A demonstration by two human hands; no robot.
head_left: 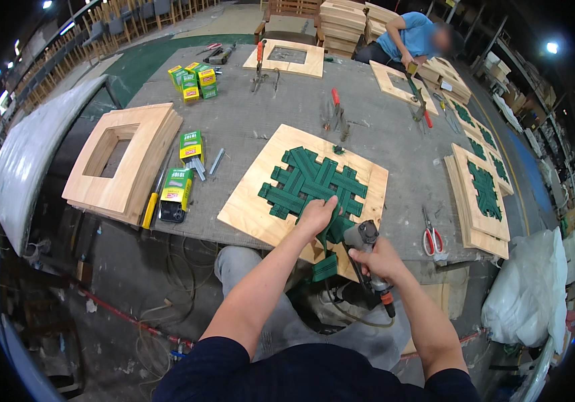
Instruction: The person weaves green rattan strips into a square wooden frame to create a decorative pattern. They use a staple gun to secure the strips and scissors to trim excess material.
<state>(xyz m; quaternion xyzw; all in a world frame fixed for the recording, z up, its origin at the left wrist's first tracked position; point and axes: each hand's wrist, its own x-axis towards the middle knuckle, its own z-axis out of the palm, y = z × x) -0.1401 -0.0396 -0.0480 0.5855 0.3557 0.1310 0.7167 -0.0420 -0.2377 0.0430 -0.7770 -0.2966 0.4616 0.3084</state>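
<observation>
L hand [319,218] on strap [336,230], pinch unclear; R hand [382,260] closed rnd stapler [362,234]. Prob. best: strap taut, stapler flush b/4 firing.

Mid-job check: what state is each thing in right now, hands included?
Green webbing: interlaced, loose end hanging at the near edge
Wooden panel: lying down, partly covered by webbing
Left hand: on the webbing, grip unclear
Power tool: held; running or not, can't tell
Right hand: closed around the tool
Scissors: lying unused
Left frame stack: bare
</observation>
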